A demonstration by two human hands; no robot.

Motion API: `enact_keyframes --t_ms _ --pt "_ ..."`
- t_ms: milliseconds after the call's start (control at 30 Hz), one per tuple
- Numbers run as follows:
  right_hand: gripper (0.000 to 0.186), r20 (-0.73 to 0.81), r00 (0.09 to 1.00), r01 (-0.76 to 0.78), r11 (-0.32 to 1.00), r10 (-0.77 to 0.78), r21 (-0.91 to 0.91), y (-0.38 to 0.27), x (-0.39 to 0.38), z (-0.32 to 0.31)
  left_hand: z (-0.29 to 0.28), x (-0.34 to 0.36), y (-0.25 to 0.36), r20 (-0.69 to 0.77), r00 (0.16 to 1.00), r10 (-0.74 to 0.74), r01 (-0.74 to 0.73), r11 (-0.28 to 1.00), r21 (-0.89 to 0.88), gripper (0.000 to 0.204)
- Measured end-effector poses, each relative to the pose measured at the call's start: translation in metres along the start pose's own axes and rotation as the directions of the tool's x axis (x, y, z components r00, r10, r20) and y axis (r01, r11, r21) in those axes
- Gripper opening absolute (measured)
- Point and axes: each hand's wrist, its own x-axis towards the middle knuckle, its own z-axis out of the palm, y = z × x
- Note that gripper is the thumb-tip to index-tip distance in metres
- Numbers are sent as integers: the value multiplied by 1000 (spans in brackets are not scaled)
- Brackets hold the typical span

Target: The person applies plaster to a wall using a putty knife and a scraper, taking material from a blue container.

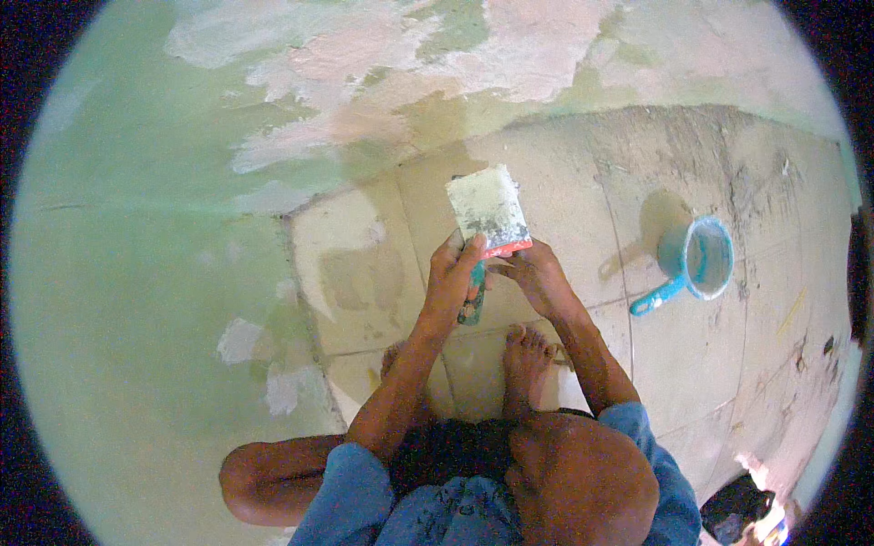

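Observation:
In front of me, my left hand (452, 271) is wrapped round the green handle of a putty knife (472, 305), its thumb pressed near the base of the blade. A broad flat scraper blade (487, 205), smeared with whitish putty and dark grey marks, points away from me. Along its near side runs a red edge (508, 247). My right hand (535, 273) closes on that red edge from the right, its fingers partly hidden beneath. Whether the blade and red edge belong to one tool or two stacked ones, I cannot tell.
On the tiled floor (564, 209) to the right stands a blue dipper (674, 264) with whitish residue inside. A green wall (164, 300) with pale putty patches (364, 73) rises at the left and ahead. My bare foot (526, 364) rests below my hands. A dark object (736, 510) lies lower right.

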Motion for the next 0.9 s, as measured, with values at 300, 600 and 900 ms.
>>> enact_keyframes --t_ms 300,600,900 --pt "40 -397 830 165 853 -391 -495 0 39 -47 -4 10 -31 75 974 212 -217 974 64 27" --pt "37 -346 936 -110 877 -67 -467 -41 -33 25 -9 34 -35 17 937 348 -347 925 153 32" --pt "37 -211 930 94 751 -300 -654 2 6 25 -5 24 -56 3 855 518 -432 711 555 35"
